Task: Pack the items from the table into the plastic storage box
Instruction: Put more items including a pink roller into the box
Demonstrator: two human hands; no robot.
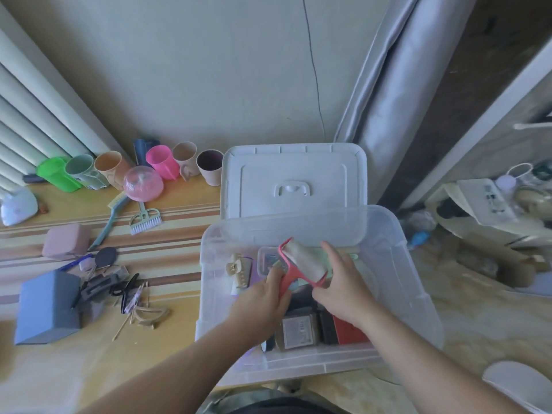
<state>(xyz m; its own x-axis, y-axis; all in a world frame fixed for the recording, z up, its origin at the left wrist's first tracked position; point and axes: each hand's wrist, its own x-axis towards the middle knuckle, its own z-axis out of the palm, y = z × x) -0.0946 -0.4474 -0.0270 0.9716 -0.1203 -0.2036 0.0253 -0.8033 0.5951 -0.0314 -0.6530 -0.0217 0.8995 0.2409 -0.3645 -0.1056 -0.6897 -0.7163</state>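
Your left hand (264, 300) grips the roller (301, 264) by its red handle above the open box (418, 294). Your right hand (343, 283), fingers loosely extended, touches the roller's near-right end.

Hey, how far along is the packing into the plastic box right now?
Partly done. The storage box already holds a beige hair claw, a clear case and dark packets near its front. In hand: the left hand grips the pink lint roller's handle over the box while the right hand touches the roll. Left on the table: the cups, two brushes, a blue box and small clips.
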